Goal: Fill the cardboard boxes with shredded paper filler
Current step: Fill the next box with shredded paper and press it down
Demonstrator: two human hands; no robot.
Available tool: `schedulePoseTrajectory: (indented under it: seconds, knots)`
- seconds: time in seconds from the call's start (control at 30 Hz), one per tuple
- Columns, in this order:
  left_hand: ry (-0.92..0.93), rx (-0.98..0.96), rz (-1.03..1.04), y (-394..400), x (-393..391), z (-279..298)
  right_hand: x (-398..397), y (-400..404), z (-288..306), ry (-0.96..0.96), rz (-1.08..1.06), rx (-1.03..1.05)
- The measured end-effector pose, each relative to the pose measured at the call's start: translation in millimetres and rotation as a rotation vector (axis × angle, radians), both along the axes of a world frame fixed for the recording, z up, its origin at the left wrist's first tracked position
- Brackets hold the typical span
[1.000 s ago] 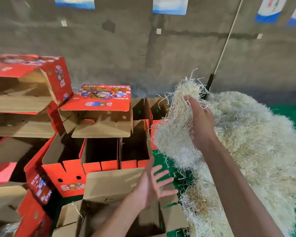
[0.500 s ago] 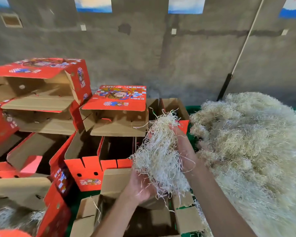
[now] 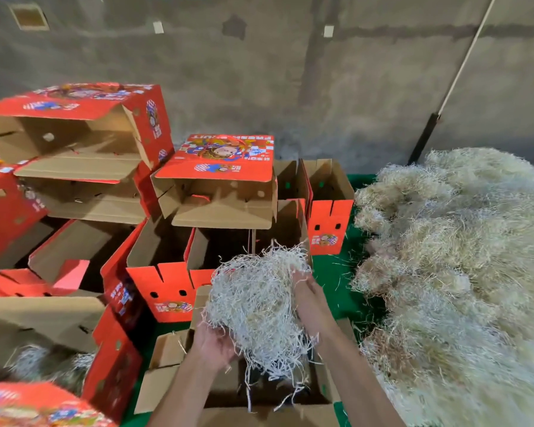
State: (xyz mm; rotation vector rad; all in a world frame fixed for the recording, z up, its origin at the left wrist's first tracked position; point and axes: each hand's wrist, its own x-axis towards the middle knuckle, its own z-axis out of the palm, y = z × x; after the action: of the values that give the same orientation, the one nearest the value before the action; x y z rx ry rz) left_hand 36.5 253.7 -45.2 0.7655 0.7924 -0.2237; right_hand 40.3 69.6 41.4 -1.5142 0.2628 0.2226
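A clump of pale shredded paper (image 3: 256,306) hangs between both my hands, just above an open brown cardboard box (image 3: 167,371) at the bottom middle. My left hand (image 3: 213,342) cups the clump from below on its left side, fingers curled into the strands. My right hand (image 3: 305,291) grips the clump's right side. Loose strands dangle into the box. The large heap of shredded paper (image 3: 463,266) fills the right side.
Open red-and-brown boxes (image 3: 167,272) stand in rows ahead, with more stacked on their sides (image 3: 216,186) behind. A box at the lower left (image 3: 43,362) holds shredded paper. Green floor (image 3: 333,272) shows between boxes and heap. A pole (image 3: 463,63) leans on the concrete wall.
My right hand pulled a clump off the heap and carried it left and down. My left hand came up under it, and both now hold it lower over the box.
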Motion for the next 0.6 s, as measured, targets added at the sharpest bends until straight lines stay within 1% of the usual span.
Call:
schedulePoseTrajectory:
  seconds: [0.07, 0.13, 0.2, 0.27, 0.3, 0.33, 0.4, 0.43, 0.47, 0.5, 0.53, 0.57, 0.6]
  knots:
    - [0.029, 0.091, -0.024, -1, -2, -6, -4, 6, -3, 0.013, 0.001, -0.044]
    - [0.041, 0.141, -0.098, -4, -5, -6, -7, 11, -9, 0.055, 0.016, -0.026]
    - [-0.048, 0.181, -0.22, -6, -10, 3, -12, 13, -16, 0.037, 0.056, 0.003]
    - [-0.169, 0.338, -0.311, -1, -7, 11, -17, 10, -27, 0.006, 0.047, -0.009]
    - [-0.215, 0.401, -0.35, 4, -6, 16, -17, 9, -33, -0.007, 0.024, -0.049]
    - [-0.252, 0.409, -0.401, 11, -6, 22, -17, 8, -35, -0.048, -0.002, -0.137]
    - [-0.273, 0.307, -0.467, 19, -9, 33, -14, 8, -41, -0.183, -0.078, -0.335]
    - [-0.245, 0.281, -0.469, 17, -11, 39, -14, 11, -45, -0.248, -0.118, -0.38]
    - [-0.22, 0.319, -0.476, 11, -11, 39, -15, 16, -47, -0.294, -0.159, -0.381]
    - [-0.205, 0.43, -0.494, 1, -12, 42, -15, 22, -49, -0.326, -0.191, -0.374]
    - [-0.228, 0.567, -0.513, -11, -13, 41, -17, 29, -51, -0.357, -0.189, -0.375]
    - [-0.269, 0.659, -0.505, -25, -18, 46, -18, 36, -53, -0.38, -0.161, -0.388]
    - [-0.34, 0.702, -0.478, -35, -22, 43, -19, 43, -54, -0.391, -0.127, -0.4]
